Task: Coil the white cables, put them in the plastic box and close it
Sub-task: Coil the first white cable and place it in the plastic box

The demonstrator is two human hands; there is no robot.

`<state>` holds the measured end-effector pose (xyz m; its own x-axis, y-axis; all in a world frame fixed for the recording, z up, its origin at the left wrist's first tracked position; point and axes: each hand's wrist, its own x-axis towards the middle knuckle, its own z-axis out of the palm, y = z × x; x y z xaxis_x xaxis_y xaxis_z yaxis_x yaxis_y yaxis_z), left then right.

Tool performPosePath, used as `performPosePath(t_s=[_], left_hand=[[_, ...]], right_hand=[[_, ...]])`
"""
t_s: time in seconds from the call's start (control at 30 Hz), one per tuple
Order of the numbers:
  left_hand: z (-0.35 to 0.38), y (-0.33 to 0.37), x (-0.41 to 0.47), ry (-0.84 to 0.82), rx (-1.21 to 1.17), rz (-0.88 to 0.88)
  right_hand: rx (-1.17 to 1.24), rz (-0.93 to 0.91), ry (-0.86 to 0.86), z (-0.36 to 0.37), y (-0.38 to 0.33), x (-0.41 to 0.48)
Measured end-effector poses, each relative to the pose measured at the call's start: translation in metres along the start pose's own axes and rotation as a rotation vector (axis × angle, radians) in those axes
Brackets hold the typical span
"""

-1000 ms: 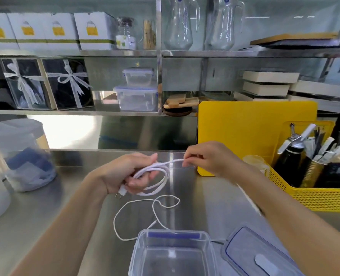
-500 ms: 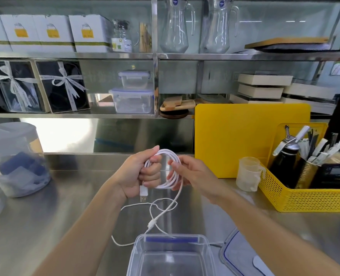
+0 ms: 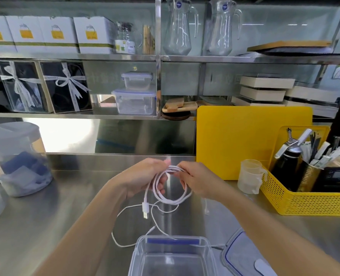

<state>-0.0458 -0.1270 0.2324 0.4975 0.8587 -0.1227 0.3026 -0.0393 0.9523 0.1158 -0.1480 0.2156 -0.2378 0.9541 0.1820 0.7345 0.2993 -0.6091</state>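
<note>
**benchwatcher:** Standing right here. Both hands are up above the clear rectangular plastic box (image 3: 172, 255), which sits open on the steel tabletop (image 3: 35, 226). The left hand (image 3: 143, 179) has its grip closed around a thick white USB cable (image 3: 165, 196) wound into a loop, plug end dangling down toward the box. The right hand (image 3: 197, 181) pinches the top of that same loop, fingers closed on it.

**coilnerd:** And the other cable?

**benchwatcher:** A thin white cable (image 3: 129, 222) lies loose on the tabletop just behind the box, one bit running up to the box's far rim. The clear blue-edged lid (image 3: 242, 257) lies flat just right of the box. Further right of the box stands a yellow perforated plastic basket (image 3: 304, 198) of utensils.
</note>
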Motion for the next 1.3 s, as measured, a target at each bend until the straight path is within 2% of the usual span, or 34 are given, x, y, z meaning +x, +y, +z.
performPosePath(t_s=[0.1,0.23,0.3,0.37,0.43,0.5,0.53,0.63,0.7,0.77,0.83,0.93,1.03,1.1,1.17,1.23,1.3], left_hand=[[0.004,0.001,0.0,-0.042,0.061,-0.038],[0.014,-0.008,0.009,0.152,-0.052,0.098],[0.021,-0.011,0.013,0.222,-0.1,0.13],[0.022,-0.011,0.014,0.186,-0.206,0.083],[0.014,-0.007,0.013,0.039,-0.296,0.005],[0.008,-0.005,0.012,-0.056,-0.303,-0.016],[0.008,-0.005,0.012,-0.04,-0.313,-0.01],[0.012,-0.007,0.015,0.129,-0.355,0.025],[0.012,-0.01,0.017,0.262,-0.288,0.056],[0.009,-0.017,0.021,0.373,-0.112,0.09],[0.007,-0.025,0.027,0.448,0.105,0.136],[0.006,-0.035,0.031,0.485,0.212,0.165],[0.013,-0.039,0.033,0.432,0.155,0.167],[0.022,-0.036,0.034,0.408,0.077,0.159],[0.028,-0.033,0.034,0.388,-0.097,0.131],[0.028,-0.031,0.03,0.339,-0.294,0.101],[0.028,-0.032,0.025,0.299,-0.385,0.084]], right_hand=[[-0.052,-0.056,-0.042,-0.005,0.0,0.001],[0.274,-0.006,0.013,-0.008,0.004,0.0],[0.318,0.021,0.052,-0.006,0.007,0.001],[0.236,0.003,0.094,-0.005,0.01,0.003],[0.199,-0.019,0.085,-0.005,0.011,0.003],[0.249,-0.043,0.038,-0.006,0.011,0.001],[0.294,-0.048,0.01,-0.007,0.012,-0.001],[0.389,0.015,-0.043,-0.011,0.02,-0.004],[0.273,0.117,-0.083,-0.013,0.029,-0.005],[0.079,0.202,-0.115,-0.017,0.035,-0.006],[0.045,0.231,-0.098,-0.023,0.032,-0.008],[0.358,0.163,0.02,-0.037,0.019,-0.011],[0.829,0.068,0.118,-0.041,0.003,-0.012],[0.966,0.043,0.159,-0.035,-0.005,-0.01],[0.814,0.03,0.19,-0.024,-0.007,-0.01],[0.51,0.018,0.192,-0.008,-0.002,-0.009],[0.272,0.026,0.234,0.008,0.006,-0.01]])
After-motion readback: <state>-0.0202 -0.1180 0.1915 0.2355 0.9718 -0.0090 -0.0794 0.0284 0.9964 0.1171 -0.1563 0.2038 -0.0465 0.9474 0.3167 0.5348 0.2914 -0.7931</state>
